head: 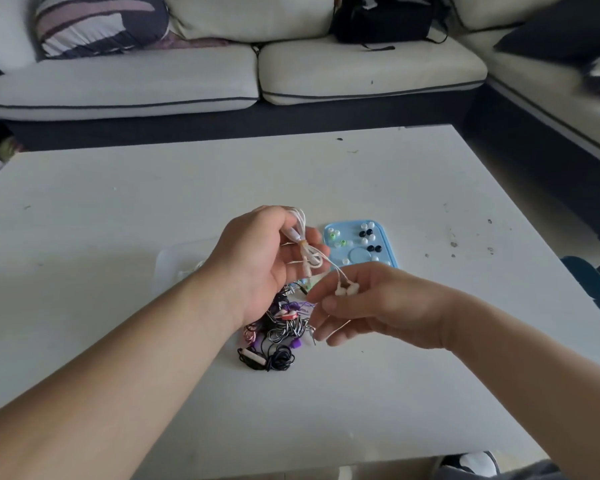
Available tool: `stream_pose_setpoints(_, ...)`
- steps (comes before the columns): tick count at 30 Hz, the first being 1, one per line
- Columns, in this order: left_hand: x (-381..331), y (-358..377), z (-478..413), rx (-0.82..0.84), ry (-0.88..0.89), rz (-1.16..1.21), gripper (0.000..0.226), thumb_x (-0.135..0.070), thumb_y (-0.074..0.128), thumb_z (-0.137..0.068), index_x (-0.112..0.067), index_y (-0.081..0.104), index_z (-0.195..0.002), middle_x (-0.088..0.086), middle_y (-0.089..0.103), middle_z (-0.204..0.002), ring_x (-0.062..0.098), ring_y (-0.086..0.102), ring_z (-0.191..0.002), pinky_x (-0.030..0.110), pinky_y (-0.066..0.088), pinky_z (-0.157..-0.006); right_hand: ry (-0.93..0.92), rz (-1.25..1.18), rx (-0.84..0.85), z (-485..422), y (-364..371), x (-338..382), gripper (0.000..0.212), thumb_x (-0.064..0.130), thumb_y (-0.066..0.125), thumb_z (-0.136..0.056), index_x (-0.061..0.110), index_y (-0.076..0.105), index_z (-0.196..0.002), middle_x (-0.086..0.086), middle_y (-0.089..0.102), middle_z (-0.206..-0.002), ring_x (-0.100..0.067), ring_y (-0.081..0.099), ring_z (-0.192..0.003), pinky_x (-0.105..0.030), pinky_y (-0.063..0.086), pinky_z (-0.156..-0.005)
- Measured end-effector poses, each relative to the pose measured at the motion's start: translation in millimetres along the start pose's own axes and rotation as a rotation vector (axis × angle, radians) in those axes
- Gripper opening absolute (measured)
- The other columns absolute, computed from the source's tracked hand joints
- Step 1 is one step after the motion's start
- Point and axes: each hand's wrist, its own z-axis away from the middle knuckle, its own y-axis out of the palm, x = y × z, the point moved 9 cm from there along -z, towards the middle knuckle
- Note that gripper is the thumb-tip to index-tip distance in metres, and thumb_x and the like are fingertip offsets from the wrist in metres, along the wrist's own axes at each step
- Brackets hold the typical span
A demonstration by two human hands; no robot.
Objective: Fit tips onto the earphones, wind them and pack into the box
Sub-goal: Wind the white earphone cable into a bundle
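Observation:
My left hand is closed on a wound bundle of white earphone cable above the table. From that bundle a thin wire runs down to two white earbuds, which my right hand pinches at its fingertips. Under both hands lies a tangled pile of earphones in black, purple, pink and striped cable. A light blue tray behind my right hand carries several loose ear tips, white, black and green. A clear plastic box sits to the left, partly hidden by my left forearm.
The white table has a few dark specks near its right side. A pale sofa with a striped cushion and a black bag runs along the far edge. A dark blue chair stands at the table's right edge.

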Motion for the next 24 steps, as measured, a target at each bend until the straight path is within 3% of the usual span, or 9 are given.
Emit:
stream_pose_setpoints(4,-4.3,-15.8,-1.9,-0.087,0.011,0.011,0.025,-0.001,0.042,-0.093,-0.004,0.064,-0.103,0.014,0.059,-0.076,0.033,0.067,-0.068,0.036,0.058,-0.054,-0.047,-0.226,-0.037,0.4,-9.1,10.4,0.020,0.006,0.062,-0.096,-0.001,0.066,-0.115,-0.020,0.069,-0.099,-0.031,0.068,-0.085,-0.039,0.059,-0.078)
stream_pose_setpoints(7,-0.2,-12.1,-1.8,-0.045,-0.029,0.007,0.018,-0.009,0.049,-0.095,-0.005,0.063,-0.105,0.008,0.052,-0.075,0.027,0.065,-0.066,0.034,0.057,-0.054,-0.080,-0.337,-0.076,-0.4,-14.7,13.7,0.027,0.009,0.061,-0.093,0.000,0.065,-0.118,-0.017,0.068,-0.094,-0.028,0.068,-0.079,-0.035,0.060,-0.074)
stream_pose_setpoints(9,0.0,-10.6,-2.2,-0.032,-0.005,-0.111,0.008,-0.014,0.063,-0.094,-0.009,0.064,-0.100,0.006,0.052,-0.076,0.022,0.065,-0.064,0.032,0.056,-0.056,-0.102,-0.370,-0.121,-0.3,-18.9,16.3,0.029,0.010,0.063,-0.090,0.001,0.065,-0.117,-0.016,0.068,-0.092,-0.026,0.068,-0.076,-0.033,0.060,-0.071)
stream_pose_setpoints(13,0.5,-6.6,0.7,-0.013,0.137,-0.518,0.015,-0.015,0.084,-0.084,-0.008,0.071,-0.088,0.002,0.066,-0.071,0.014,0.067,-0.066,0.029,0.056,-0.058,-0.129,-0.391,-0.218,-0.6,-28.8,17.2,0.024,0.002,0.065,-0.092,0.002,0.059,-0.115,-0.020,0.070,-0.094,-0.023,0.067,-0.069,-0.031,0.060,-0.066)
stream_pose_setpoints(20,4.9,6.4,1.5,0.125,0.195,-0.719,0.010,-0.025,0.074,-0.095,-0.033,0.079,-0.099,0.003,0.073,-0.090,0.005,0.065,-0.066,0.026,0.057,-0.059,-0.069,-0.330,-0.263,-0.7,-36.3,8.0,0.029,0.006,0.069,-0.090,-0.010,0.070,-0.114,-0.020,0.070,-0.096,-0.019,0.070,-0.071,-0.027,0.061,-0.070)
stream_pose_setpoints(22,4.8,9.4,2.5,0.163,0.228,-0.830,0.018,-0.025,0.070,-0.097,-0.040,0.078,-0.103,0.000,0.070,-0.077,0.011,0.059,-0.058,0.025,0.053,-0.057,-0.039,-0.355,-0.261,0.0,-35.7,4.8,0.028,0.008,0.067,-0.094,-0.010,0.070,-0.115,-0.017,0.071,-0.095,-0.018,0.070,-0.073,-0.027,0.061,-0.070)
stream_pose_setpoints(24,4.3,14.3,4.1,0.195,0.276,-0.914,0.021,-0.024,0.070,-0.097,-0.040,0.077,-0.107,-0.014,0.055,-0.052,0.010,0.047,-0.048,0.015,0.041,-0.051,-0.023,-0.352,-0.257,0.6,-34.0,4.3,0.025,0.011,0.065,-0.097,-0.007,0.071,-0.113,-0.015,0.072,-0.095,-0.017,0.070,-0.073,-0.027,0.062,-0.071)
